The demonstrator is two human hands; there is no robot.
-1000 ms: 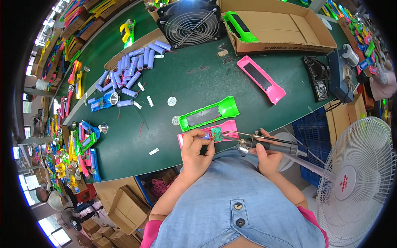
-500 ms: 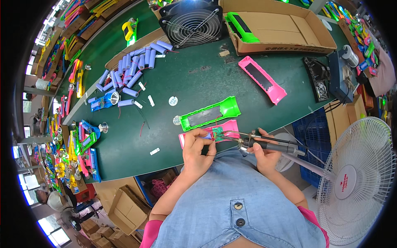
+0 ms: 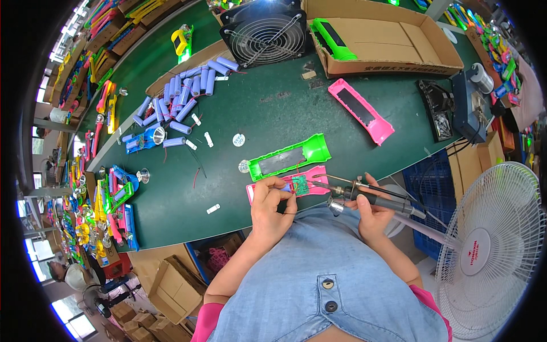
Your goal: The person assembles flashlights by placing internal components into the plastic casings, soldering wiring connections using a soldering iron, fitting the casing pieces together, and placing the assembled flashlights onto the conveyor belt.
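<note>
A pink flashlight shell half (image 3: 320,186) lies near the table's front edge with a green circuit board (image 3: 300,185) and a purple battery cell (image 3: 285,187) in it. My left hand (image 3: 270,212) rests over the shell's left part. Its thumb and fingers are pinched at what looks like a thin red wire beside the board, partly hidden. In my right hand (image 3: 373,216) is a soldering iron (image 3: 379,200) with a thin metal feed tube, its tip just right of the board. Directly behind lies a green shell half (image 3: 316,149), touching or almost touching the pink one.
Many purple battery cells (image 3: 185,94) are piled at the back left. Another pink shell half (image 3: 362,111) lies at the right, before a cardboard box (image 3: 393,64). A black box fan (image 3: 266,40) stands at the back, a white fan (image 3: 487,248) at the right. Small white strips are scattered leftward.
The soldering iron has moved right and away from the circuit board with my right hand, uncovering more of the board. My left hand has hardly moved.
</note>
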